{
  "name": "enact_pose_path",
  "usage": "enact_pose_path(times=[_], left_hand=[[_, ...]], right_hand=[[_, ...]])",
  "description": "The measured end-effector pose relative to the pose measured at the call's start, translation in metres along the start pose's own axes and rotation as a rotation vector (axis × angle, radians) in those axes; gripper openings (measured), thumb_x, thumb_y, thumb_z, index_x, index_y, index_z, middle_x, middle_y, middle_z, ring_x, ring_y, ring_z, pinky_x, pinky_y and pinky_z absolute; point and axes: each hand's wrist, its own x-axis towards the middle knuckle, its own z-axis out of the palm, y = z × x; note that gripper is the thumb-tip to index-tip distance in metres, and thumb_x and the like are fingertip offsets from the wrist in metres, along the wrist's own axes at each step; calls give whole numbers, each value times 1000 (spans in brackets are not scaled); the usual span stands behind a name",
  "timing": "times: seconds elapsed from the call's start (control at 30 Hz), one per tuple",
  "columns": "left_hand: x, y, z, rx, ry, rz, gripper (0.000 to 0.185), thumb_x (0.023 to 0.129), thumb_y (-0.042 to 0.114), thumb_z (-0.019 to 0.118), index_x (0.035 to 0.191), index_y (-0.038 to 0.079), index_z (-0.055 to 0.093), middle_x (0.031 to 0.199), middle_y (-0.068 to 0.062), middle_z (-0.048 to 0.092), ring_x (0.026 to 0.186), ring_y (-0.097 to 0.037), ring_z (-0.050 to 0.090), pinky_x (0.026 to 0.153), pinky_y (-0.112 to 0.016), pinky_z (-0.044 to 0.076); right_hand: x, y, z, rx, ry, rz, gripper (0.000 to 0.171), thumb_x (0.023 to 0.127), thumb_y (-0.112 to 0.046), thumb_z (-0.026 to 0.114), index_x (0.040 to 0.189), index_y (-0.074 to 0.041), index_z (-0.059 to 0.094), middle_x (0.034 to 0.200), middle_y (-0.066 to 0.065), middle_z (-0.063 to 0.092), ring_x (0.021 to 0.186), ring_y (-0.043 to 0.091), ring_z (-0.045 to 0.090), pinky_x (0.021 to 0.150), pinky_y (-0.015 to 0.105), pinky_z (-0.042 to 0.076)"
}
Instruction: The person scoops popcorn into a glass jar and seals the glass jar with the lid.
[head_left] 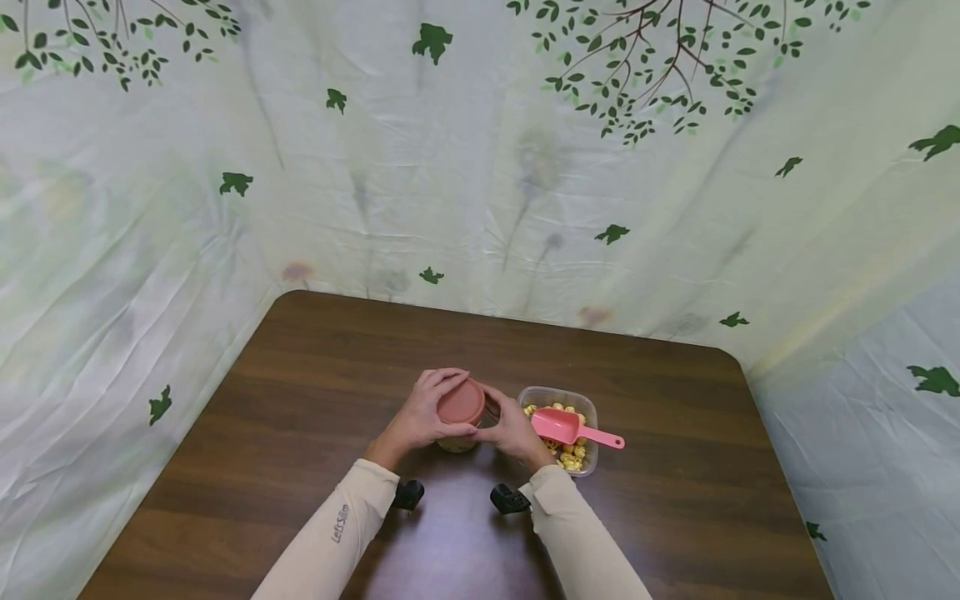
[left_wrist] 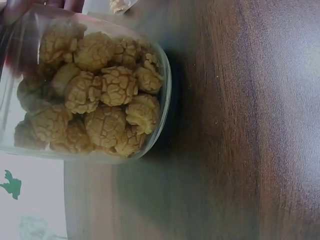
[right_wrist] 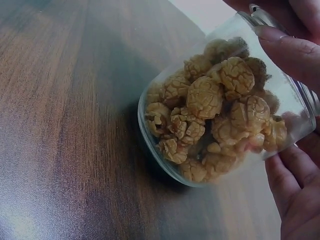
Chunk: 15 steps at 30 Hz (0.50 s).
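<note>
A clear jar (head_left: 456, 447) of caramel popcorn stands at the middle of the table, between both hands, with a pink round lid (head_left: 461, 403) over its mouth. My left hand (head_left: 420, 414) grips the lid from the left, fingers round its far edge and thumb along the near side. From the right, my right hand (head_left: 517, 431) holds the jar near its top. In the right wrist view its thumb (right_wrist: 287, 47) lies against the glass by the rim, with other fingers (right_wrist: 290, 182) on the opposite side. Brown popcorn balls (left_wrist: 102, 95) show through the jar wall in the left wrist view.
Right of the jar, close by my right hand, a clear plastic tub (head_left: 592, 404) holds more popcorn. A pink scoop (head_left: 558, 426) lies across it, handle pointing right past the rim. The brown wooden table (head_left: 345, 342) meets printed cloth curtains (head_left: 480, 183) behind.
</note>
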Motion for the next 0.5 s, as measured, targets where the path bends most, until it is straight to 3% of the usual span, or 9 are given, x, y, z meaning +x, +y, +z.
enact_pose_path(times=[0.23,0.5], left_hand=[[-1,3,-1,2,-9,47,92,60,32,91,138,3,51,138,-15,51,123,-36,42,97,-59,33],[-10,-1,-6,-44,19,-5,100,65,48,86,144,4,42,140,-19,45,126,-38,39,100,-62,32]], right_hand=[[-1,-1,0,3,3,12,74,80,5,74,143,9,36,144,27,41,134,39,38,108,50,32],[0,0,-1,20,-1,24,76,78,-3,78,143,4,39,144,21,45,135,35,39,109,49,31]])
